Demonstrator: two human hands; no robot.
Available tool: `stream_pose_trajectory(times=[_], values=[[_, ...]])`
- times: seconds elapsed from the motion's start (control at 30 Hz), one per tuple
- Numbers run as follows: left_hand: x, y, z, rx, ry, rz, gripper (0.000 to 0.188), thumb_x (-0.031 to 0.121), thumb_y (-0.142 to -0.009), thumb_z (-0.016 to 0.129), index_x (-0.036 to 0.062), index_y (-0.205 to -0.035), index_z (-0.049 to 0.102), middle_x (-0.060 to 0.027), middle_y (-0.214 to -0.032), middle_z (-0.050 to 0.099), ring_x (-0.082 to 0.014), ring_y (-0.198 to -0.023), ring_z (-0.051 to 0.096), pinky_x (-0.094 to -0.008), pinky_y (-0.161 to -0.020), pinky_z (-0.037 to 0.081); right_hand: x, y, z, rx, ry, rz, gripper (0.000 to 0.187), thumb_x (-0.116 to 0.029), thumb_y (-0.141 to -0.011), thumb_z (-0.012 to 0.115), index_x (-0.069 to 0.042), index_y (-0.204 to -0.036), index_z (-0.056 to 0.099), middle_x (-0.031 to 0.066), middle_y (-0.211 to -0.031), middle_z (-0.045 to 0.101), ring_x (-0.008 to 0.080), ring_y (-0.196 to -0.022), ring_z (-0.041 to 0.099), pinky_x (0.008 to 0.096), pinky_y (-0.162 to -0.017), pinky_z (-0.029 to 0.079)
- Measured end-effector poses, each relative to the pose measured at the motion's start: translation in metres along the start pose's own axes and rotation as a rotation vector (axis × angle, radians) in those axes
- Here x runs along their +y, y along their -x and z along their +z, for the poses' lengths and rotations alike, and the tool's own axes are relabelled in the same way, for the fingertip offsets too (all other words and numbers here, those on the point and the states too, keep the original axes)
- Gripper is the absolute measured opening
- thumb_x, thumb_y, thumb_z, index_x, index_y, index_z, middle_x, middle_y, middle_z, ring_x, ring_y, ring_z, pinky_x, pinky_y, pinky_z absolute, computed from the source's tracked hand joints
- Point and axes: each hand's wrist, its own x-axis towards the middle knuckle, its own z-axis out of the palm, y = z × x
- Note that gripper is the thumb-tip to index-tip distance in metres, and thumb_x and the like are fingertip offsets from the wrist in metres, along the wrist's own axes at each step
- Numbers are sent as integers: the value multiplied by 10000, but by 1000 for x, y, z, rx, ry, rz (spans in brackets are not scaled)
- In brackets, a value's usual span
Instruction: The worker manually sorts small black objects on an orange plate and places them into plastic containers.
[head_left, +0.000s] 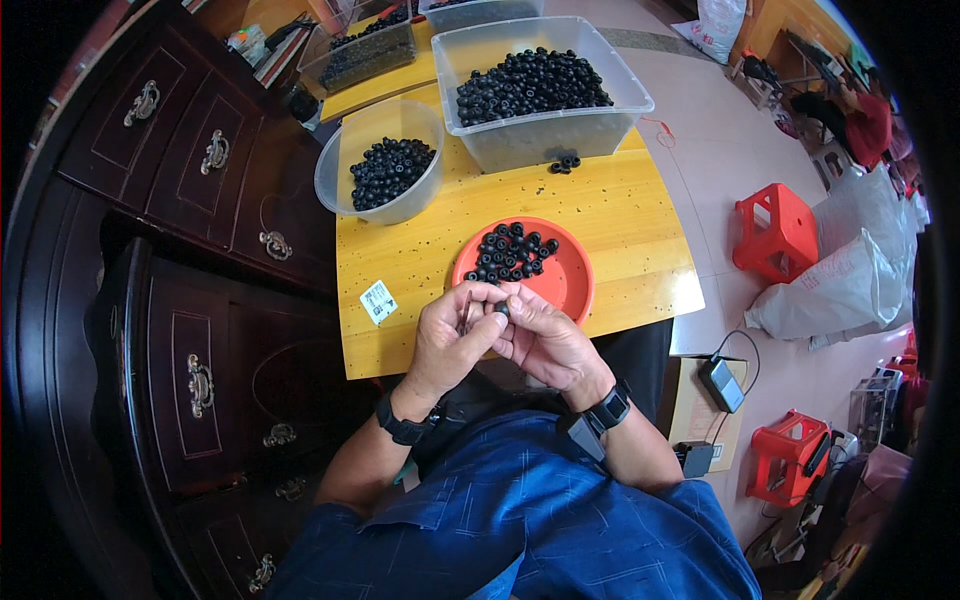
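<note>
My left hand [452,332] and my right hand [553,340] meet over the near edge of a round red plate [572,262]. Pinched between the fingertips of both is a small black round part [501,308], mostly covered by the thumbs. Several black ring-like parts [515,250], with holes through them, lie loose on the plate just beyond my fingers. Behind the plate, to the left, stands a round clear tub [330,180] partly filled with the same kind of black parts. A large clear rectangular bin [545,150] at the back holds a big heap of them.
A few loose black parts [565,164] and dark crumbs lie on the yellow table [630,220]. A white label [378,301] is at its left. Dark drawers [190,330] line the left side. Red stools [775,232], sacks [850,285] and other people are to the right.
</note>
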Motion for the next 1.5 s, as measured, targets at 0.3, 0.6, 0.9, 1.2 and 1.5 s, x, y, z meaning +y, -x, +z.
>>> stream_pose_trajectory(times=[0.3,0.6,0.9,1.2,1.5], values=[[7,-2,-5,81,39,-139,80,53,-906,649,12,-974,658,43,-762,589,-12,-653,492,-177,-589,402,6,1,-9,7,-65,27,105,-162,-981,599,-103,-1065,580,34,-1000,651,116,-879,659,261,-785,568],[18,-9,-18,-54,-657,135,252,257,-892,712,23,-904,621,-22,-667,607,-102,-546,547,-268,-514,429,2,-3,0,95,-143,22,114,-201,-976,610,-111,-1042,590,-3,-917,633,123,-857,654,269,-776,568],[23,-14,-20,-91,-926,217,396,424,-853,726,51,-866,593,-66,-663,599,-224,-555,608,-331,-522,460,4,-4,-3,82,-153,20,73,-163,-973,610,-102,-990,574,9,-923,634,134,-869,657,270,-773,573],[24,-15,-21,-113,-976,234,400,437,-860,705,62,-821,570,-89,-660,597,-261,-558,607,-354,-513,452,7,-5,-5,86,-121,7,70,-164,-973,610,-108,-982,569,-7,-898,622,109,-846,653,259,-735,577],[22,-13,-19,-127,-1029,276,349,368,-885,694,59,-766,584,-81,-620,595,-284,-560,609,-374,-512,455,8,-5,-7,109,-63,-34,74,-170,-967,619,-101,-969,590,-9,-870,629,94,-760,639,243,-673,562]])
